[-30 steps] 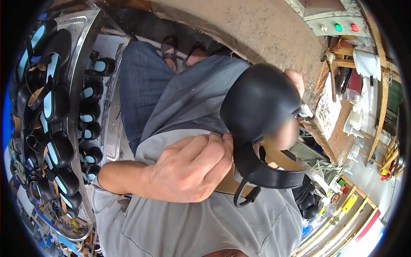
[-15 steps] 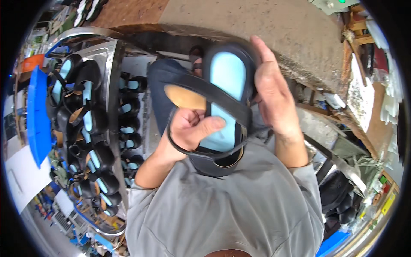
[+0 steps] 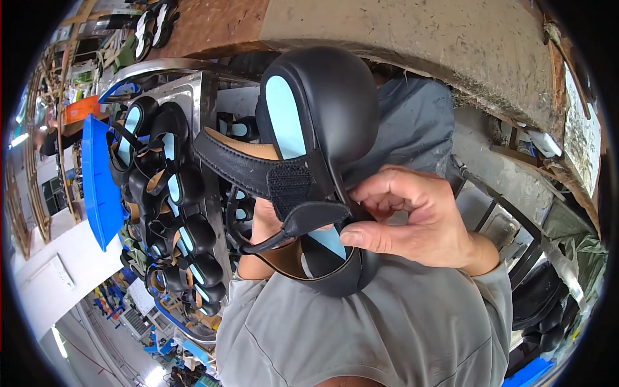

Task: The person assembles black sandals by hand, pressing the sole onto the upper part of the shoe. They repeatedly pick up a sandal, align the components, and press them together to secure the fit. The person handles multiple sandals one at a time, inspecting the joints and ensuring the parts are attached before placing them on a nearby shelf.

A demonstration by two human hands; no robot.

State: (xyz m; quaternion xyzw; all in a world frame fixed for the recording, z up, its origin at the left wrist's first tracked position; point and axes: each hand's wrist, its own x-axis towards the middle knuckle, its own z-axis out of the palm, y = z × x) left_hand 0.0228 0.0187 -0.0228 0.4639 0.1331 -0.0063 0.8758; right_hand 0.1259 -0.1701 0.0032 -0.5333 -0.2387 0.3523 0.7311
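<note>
our black shoe [image 3: 320, 169] in the middle by our gray shirt [image 3: 380, 322], our right hand [image 3: 422, 216] pinching its right side, our left hand [image 3: 265, 220] partly behind it, we cannot tell its grip, more shoes [image 3: 200, 233] left, desk [image 3: 400, 32] far

We are holding up a black shoe [image 3: 345, 106] with a smooth, rounded, closed toe, its toe pointing away from us, its heel nearest us, and its body rolling sideways so the opening is facing up and leftward. Inside, we are seeing a light blue insole [image 3: 284, 119], while a stitched, tan-lined strap [image 3: 235, 164] is crossing the middle, its end jutting out leftward and its fuzzy black patch [image 3: 290, 187] showing.
</note>
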